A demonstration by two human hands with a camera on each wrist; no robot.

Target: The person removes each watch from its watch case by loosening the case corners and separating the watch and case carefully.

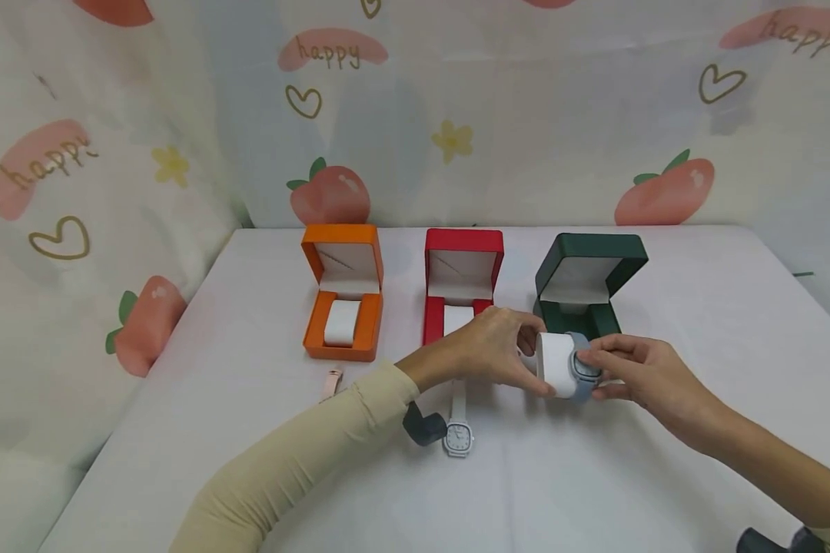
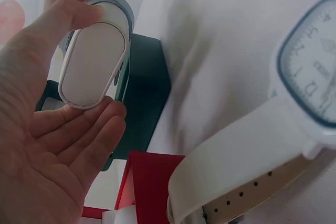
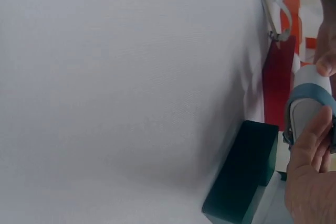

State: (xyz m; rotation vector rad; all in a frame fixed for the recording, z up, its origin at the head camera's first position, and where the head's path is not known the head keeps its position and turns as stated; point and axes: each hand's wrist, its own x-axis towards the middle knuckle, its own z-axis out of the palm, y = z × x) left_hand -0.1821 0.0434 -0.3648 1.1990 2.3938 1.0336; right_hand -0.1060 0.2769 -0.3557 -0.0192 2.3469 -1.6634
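Note:
Above the table, in front of the green watch box (image 1: 591,250), a white watch cushion (image 1: 555,365) carries a blue-strapped watch (image 1: 586,369) around its right end. My left hand (image 1: 493,347) grips the cushion's left end; in the left wrist view the thumb lies on top of the cushion (image 2: 93,61) and the fingers are beneath it. From the other side, my right hand (image 1: 653,380) pinches the watch by its case and strap. In the right wrist view the blue strap (image 3: 312,92) circles the cushion, and fingers partly cover the case.
An orange watch box (image 1: 311,326) and a red watch box (image 1: 434,319) stand with lids raised, each with a white cushion inside. A white watch (image 1: 459,438) lies in front of the red box. A pink strap (image 1: 332,382) shows partly behind the left sleeve.

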